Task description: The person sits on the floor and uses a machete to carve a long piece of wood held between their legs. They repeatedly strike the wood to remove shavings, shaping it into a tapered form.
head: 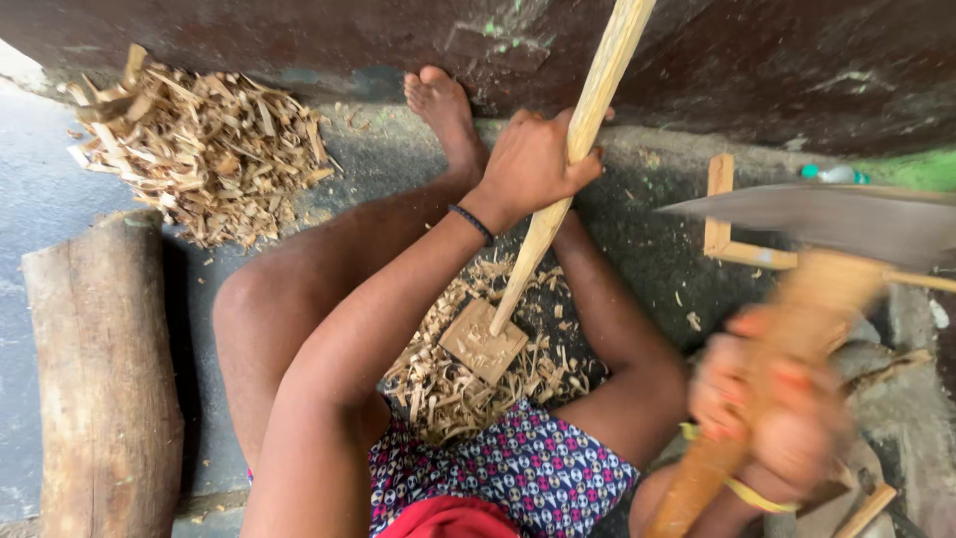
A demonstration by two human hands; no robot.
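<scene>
Pale stick (pixel 578 149) — left hand (pixel 533 164) clenched around it; right hand (pixel 772 418) grips blurred knife (pixel 827 224).

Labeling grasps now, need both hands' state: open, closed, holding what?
Left hand: closed around the pale wooden stick.
Right hand: closed on the handle of a broad-bladed chopping knife, motion-blurred.

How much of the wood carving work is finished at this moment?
Much shaving looks done: a big pile of wood chips lies on the floor and more shavings lie between the legs. In hand: the left hand grips a pale stick standing on a small wooden block, and the right hand holds a blurred, broad blade. Left: the log seems untouched.
</scene>
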